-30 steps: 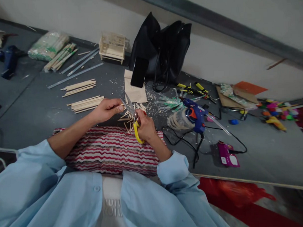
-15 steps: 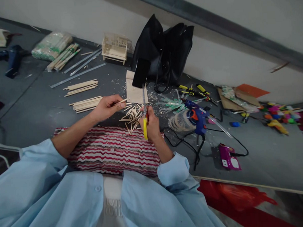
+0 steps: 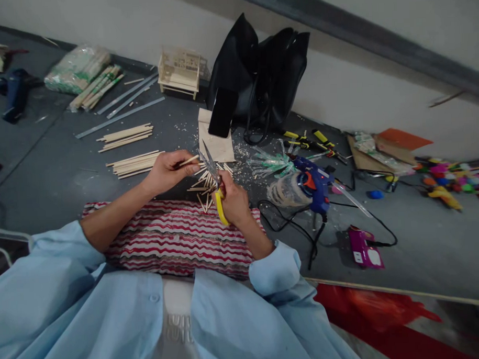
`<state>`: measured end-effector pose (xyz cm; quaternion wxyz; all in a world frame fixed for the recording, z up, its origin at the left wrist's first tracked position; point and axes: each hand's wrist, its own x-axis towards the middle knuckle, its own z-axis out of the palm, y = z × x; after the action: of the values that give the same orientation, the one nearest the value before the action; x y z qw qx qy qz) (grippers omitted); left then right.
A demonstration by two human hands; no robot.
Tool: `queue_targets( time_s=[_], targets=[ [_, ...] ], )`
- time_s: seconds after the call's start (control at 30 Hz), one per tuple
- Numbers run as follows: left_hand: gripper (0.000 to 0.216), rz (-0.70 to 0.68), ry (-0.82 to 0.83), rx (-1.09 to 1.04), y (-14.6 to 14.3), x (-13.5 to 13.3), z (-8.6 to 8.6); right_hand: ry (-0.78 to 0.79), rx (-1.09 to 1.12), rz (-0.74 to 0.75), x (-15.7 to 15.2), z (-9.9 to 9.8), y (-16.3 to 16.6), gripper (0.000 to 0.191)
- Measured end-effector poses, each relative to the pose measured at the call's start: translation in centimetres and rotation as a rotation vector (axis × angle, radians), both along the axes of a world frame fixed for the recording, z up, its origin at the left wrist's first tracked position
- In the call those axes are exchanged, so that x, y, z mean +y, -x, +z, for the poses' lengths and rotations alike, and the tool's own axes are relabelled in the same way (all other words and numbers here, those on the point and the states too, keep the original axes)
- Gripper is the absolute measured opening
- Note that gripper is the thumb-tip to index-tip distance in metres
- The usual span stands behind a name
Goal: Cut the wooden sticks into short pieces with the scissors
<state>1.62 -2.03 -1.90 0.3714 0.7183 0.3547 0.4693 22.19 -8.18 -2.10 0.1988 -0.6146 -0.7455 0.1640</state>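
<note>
My left hand (image 3: pixel 173 170) pinches a thin wooden stick (image 3: pixel 189 161), its end pointing right toward the scissors. Yellow-handled scissors (image 3: pixel 220 205) are in my right hand (image 3: pixel 233 198), fingers wrapped round the handles. Their metal blades (image 3: pixel 209 160) point up and left, parted, with the tips near the stick's end. Below the blades lies a heap of short cut stick pieces (image 3: pixel 208 183). Longer wooden sticks (image 3: pixel 135 165) lie in a row left of my left hand, with a second group (image 3: pixel 126 136) behind them.
A black phone (image 3: pixel 223 113) leans on a black bag (image 3: pixel 260 84). Right of my hands stands a blue glue gun (image 3: pixel 317 190) on a plastic bottle (image 3: pixel 285 191), its cable trailing. A striped cushion (image 3: pixel 174 239) lies before me. A small wooden model bench (image 3: pixel 180 77) stands behind.
My right hand has turned the scissors leftward, bringing the blades close to the stick, and they now show parted. My left hand keeps its pinch, nearly still.
</note>
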Motion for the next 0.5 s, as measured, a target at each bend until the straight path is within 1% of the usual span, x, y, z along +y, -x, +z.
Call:
queue_targets(
  time_s=[0.2,0.3,0.37,0.4,0.43,0.5],
  targets=[
    [0.04,0.009,-0.037,0.01,-0.2,-0.2,-0.1,0.027,-0.019,0.003,0.0,0.1,0.0,0.045],
    [0.04,0.009,-0.069,0.073,0.3,0.2,0.0,0.021,0.033,-0.015,0.2,0.0,-0.1,0.038],
    [0.037,0.065,-0.129,0.228,1.4,1.0,0.1,0.017,0.097,-0.053,0.4,-0.3,-0.3,0.028],
    [0.034,0.123,-0.178,0.351,2.1,1.6,0.2,0.017,0.137,-0.073,0.5,-0.4,-0.3,0.025],
    [0.031,0.204,-0.227,0.5,3.0,2.2,0.3,0.015,0.181,-0.091,0.7,-0.6,-0.4,0.024],
    [0.029,0.387,-0.204,0.771,4.9,3.5,0.6,0.008,0.26,-0.114,1.0,-0.9,-0.6,0.027]
  ],
)
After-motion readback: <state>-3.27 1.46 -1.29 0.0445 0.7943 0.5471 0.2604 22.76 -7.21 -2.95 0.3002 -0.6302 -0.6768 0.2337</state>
